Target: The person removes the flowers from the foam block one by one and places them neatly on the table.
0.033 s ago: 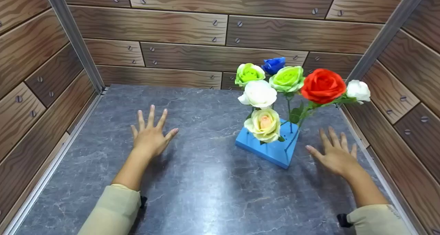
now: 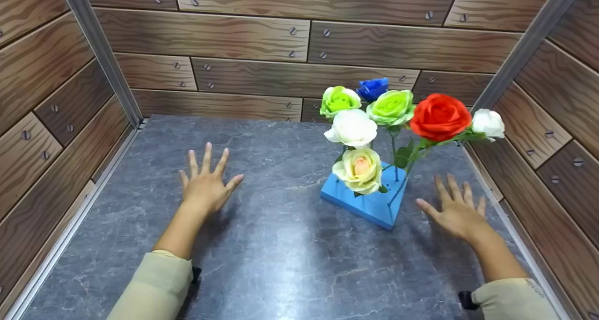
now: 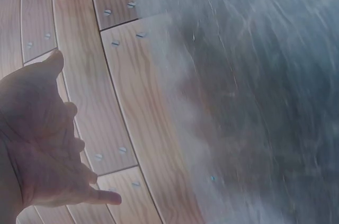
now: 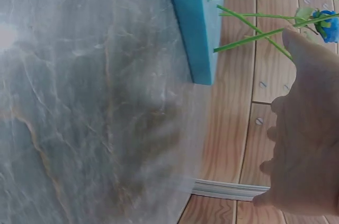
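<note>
My left hand (image 2: 203, 189), palm down with straight, spread fingers, is over the left half of the grey marbled table and holds nothing. The left wrist view shows the palm side of that left hand (image 3: 39, 139), apart from the tabletop. My right hand (image 2: 461, 217) is likewise spread, just right of a blue block (image 2: 358, 208), not touching it. Upright stems in the block carry a red rose (image 2: 441, 117), a cream rose (image 2: 359, 170), a white rose (image 2: 353, 128), a small white rose (image 2: 488, 123), a blue rose (image 2: 373, 89) and two green roses (image 2: 391, 107).
Walls printed with wooden planks (image 2: 243, 37) enclose the grey table (image 2: 276, 245) at the back and both sides. Metal posts (image 2: 100, 48) stand in the back corners, and a metal strip (image 2: 70, 231) runs along the left table edge.
</note>
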Demonstrator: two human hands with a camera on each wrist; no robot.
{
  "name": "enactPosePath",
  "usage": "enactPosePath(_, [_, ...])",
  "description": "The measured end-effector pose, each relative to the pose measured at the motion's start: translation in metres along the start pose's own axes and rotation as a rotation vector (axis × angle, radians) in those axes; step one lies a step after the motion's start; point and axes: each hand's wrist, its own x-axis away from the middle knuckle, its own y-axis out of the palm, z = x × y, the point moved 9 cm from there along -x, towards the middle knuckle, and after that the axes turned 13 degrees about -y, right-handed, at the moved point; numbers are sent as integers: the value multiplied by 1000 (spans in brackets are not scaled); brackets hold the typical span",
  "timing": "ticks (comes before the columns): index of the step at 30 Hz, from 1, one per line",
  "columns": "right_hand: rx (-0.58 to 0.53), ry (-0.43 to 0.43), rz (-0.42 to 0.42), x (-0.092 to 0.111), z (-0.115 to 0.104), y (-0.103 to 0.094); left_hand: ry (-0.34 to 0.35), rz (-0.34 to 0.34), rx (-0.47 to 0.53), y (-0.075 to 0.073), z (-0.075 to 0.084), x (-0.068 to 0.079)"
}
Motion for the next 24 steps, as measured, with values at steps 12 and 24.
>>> enactPosePath(12, [-63, -65, 33, 1, -3, -4, 36, 21, 10, -3, 11, 2])
enactPosePath(24, [-265, -210, 88, -32, -6, -2, 95, 84, 84, -1, 37, 0])
